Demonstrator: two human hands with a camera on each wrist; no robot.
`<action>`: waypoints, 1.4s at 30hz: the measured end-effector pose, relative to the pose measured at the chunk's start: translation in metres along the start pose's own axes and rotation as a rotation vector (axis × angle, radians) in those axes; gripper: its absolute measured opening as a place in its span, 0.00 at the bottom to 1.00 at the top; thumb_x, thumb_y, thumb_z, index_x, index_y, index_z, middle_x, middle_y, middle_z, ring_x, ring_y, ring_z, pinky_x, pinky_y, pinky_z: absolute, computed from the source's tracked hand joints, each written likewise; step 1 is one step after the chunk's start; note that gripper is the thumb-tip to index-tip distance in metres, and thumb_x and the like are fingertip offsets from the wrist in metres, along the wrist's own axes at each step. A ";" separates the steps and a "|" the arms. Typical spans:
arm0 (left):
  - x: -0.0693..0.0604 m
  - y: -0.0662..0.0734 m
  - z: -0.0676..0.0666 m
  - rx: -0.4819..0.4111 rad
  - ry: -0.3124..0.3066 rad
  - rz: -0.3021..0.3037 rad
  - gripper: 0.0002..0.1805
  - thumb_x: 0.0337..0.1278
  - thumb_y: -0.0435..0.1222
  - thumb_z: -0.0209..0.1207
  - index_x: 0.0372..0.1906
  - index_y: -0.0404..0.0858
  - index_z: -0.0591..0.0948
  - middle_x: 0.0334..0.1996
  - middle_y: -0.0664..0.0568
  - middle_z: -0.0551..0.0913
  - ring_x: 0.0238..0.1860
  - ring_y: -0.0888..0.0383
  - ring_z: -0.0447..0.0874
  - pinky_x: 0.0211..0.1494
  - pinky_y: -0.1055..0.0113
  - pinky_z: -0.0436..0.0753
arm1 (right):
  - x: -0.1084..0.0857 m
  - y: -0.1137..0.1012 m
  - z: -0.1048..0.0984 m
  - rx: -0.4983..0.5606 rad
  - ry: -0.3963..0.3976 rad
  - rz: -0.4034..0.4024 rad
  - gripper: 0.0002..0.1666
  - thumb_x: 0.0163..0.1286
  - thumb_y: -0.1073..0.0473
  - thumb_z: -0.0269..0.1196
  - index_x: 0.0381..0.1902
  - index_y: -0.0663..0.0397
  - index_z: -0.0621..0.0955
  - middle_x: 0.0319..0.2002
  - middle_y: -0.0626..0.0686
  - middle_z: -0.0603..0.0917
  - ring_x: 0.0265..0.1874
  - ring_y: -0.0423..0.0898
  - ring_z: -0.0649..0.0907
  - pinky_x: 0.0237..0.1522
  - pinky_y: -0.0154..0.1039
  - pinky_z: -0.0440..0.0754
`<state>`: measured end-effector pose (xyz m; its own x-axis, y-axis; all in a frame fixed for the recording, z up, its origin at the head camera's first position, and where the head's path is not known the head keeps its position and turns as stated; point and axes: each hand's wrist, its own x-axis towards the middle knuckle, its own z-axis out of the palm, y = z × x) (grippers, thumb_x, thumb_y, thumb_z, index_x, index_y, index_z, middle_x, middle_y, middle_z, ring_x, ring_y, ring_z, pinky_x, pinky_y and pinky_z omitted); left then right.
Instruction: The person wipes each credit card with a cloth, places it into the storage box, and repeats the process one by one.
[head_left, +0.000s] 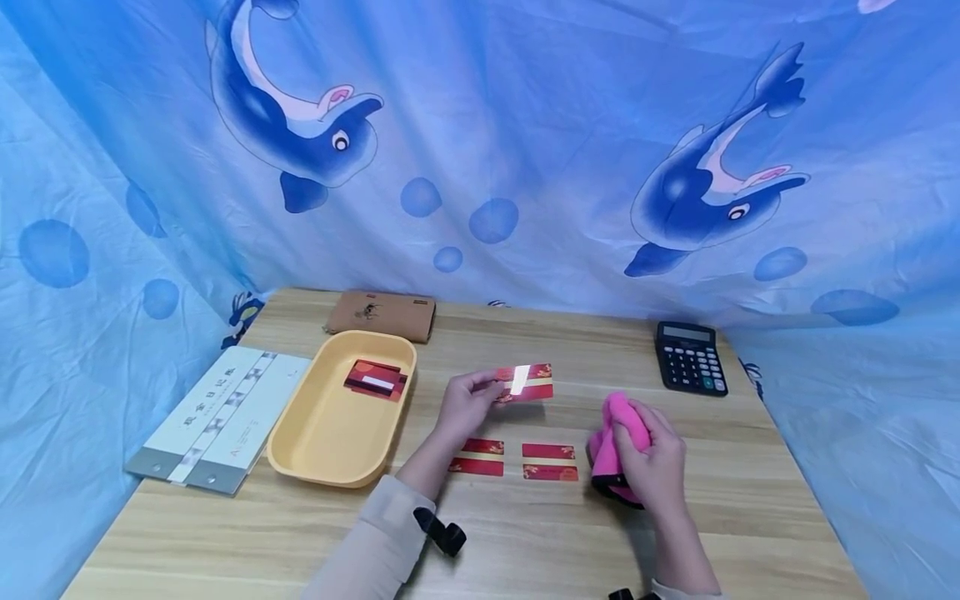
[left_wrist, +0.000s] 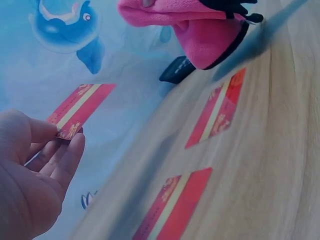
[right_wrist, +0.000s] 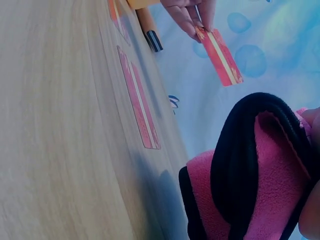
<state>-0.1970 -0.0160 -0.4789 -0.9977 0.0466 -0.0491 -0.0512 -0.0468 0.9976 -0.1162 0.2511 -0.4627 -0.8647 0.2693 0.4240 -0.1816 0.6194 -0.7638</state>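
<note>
My left hand (head_left: 467, 404) pinches a red card (head_left: 534, 382) with a gold stripe at its near end, held up above the table. In the left wrist view the thumb lies on top of the card (left_wrist: 85, 107) and fingers are beneath it. My right hand (head_left: 658, 458) grips a bunched pink cloth (head_left: 619, 442) with black edging, apart from the card. Two similar red cards, a left one (head_left: 477, 457) and a right one (head_left: 550, 462), lie flat on the table between the hands. The right wrist view shows the folded cloth (right_wrist: 280, 175) close up.
A yellow tray (head_left: 330, 433) with red and dark cards (head_left: 375, 379) inside stands on the left. Beside it lies a white booklet (head_left: 217, 417); behind it, a brown wallet (head_left: 382, 315). A black calculator (head_left: 691, 358) sits at the back right. A blue dolphin curtain (head_left: 525, 150) hangs behind the table.
</note>
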 end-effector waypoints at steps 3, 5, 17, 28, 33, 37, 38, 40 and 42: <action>-0.001 0.003 0.000 -0.010 0.000 0.018 0.14 0.65 0.29 0.63 0.54 0.28 0.84 0.43 0.40 0.86 0.35 0.58 0.88 0.48 0.52 0.89 | 0.000 -0.002 0.000 0.020 -0.012 -0.014 0.19 0.66 0.68 0.69 0.55 0.55 0.85 0.50 0.51 0.86 0.41 0.38 0.80 0.39 0.18 0.78; -0.002 0.005 0.000 -0.004 0.000 0.024 0.14 0.66 0.29 0.63 0.54 0.29 0.84 0.43 0.41 0.86 0.36 0.58 0.87 0.48 0.53 0.89 | 0.000 -0.003 0.001 0.038 -0.027 -0.021 0.19 0.65 0.68 0.69 0.54 0.55 0.86 0.49 0.50 0.86 0.40 0.39 0.80 0.38 0.19 0.78; -0.006 0.015 0.000 -0.053 -0.025 0.009 0.16 0.68 0.31 0.62 0.57 0.30 0.83 0.47 0.41 0.85 0.41 0.55 0.88 0.47 0.62 0.90 | -0.001 -0.020 0.011 0.143 -0.166 0.069 0.17 0.73 0.60 0.64 0.59 0.50 0.81 0.45 0.53 0.85 0.36 0.46 0.81 0.33 0.32 0.84; -0.014 0.024 0.000 -0.122 -0.052 0.020 0.17 0.68 0.30 0.62 0.58 0.27 0.81 0.48 0.37 0.83 0.42 0.56 0.87 0.48 0.59 0.89 | 0.009 -0.053 0.030 0.080 -0.040 -0.168 0.25 0.64 0.62 0.72 0.60 0.54 0.84 0.51 0.56 0.88 0.40 0.47 0.84 0.37 0.27 0.83; -0.016 0.031 0.000 -0.175 -0.048 0.022 0.18 0.69 0.30 0.61 0.60 0.29 0.80 0.50 0.37 0.82 0.44 0.55 0.88 0.48 0.61 0.89 | 0.015 -0.064 0.036 0.036 0.037 -0.214 0.24 0.64 0.61 0.72 0.58 0.54 0.84 0.51 0.55 0.87 0.42 0.48 0.83 0.38 0.38 0.81; -0.018 0.035 0.001 -0.206 -0.068 0.048 0.18 0.69 0.29 0.61 0.60 0.27 0.80 0.51 0.34 0.82 0.46 0.51 0.87 0.47 0.62 0.89 | 0.021 -0.068 0.042 0.028 0.054 -0.273 0.24 0.62 0.63 0.72 0.57 0.56 0.85 0.49 0.55 0.88 0.40 0.48 0.85 0.35 0.41 0.86; -0.018 0.036 0.001 -0.207 -0.072 0.057 0.18 0.69 0.29 0.61 0.60 0.27 0.80 0.51 0.33 0.81 0.46 0.51 0.87 0.47 0.62 0.89 | 0.023 -0.069 0.044 0.022 0.054 -0.292 0.24 0.62 0.63 0.72 0.57 0.57 0.85 0.48 0.56 0.88 0.40 0.49 0.85 0.35 0.42 0.87; -0.020 0.037 0.002 -0.202 -0.074 0.079 0.18 0.69 0.29 0.61 0.60 0.26 0.80 0.51 0.31 0.82 0.45 0.51 0.87 0.46 0.63 0.89 | 0.025 -0.070 0.049 -0.004 0.059 -0.323 0.24 0.62 0.63 0.72 0.57 0.57 0.85 0.47 0.57 0.88 0.39 0.51 0.86 0.35 0.45 0.87; -0.021 0.038 0.002 -0.192 -0.074 0.097 0.18 0.68 0.29 0.61 0.59 0.26 0.80 0.50 0.31 0.83 0.44 0.53 0.88 0.46 0.63 0.89 | 0.026 -0.071 0.053 -0.041 0.073 -0.341 0.24 0.62 0.62 0.72 0.57 0.56 0.85 0.47 0.57 0.87 0.38 0.52 0.85 0.34 0.47 0.86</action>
<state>-0.1776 -0.0165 -0.4397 -0.9927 0.1058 0.0576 0.0303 -0.2436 0.9694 -0.1508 0.1750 -0.4230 -0.7216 0.0927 0.6860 -0.4342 0.7112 -0.5528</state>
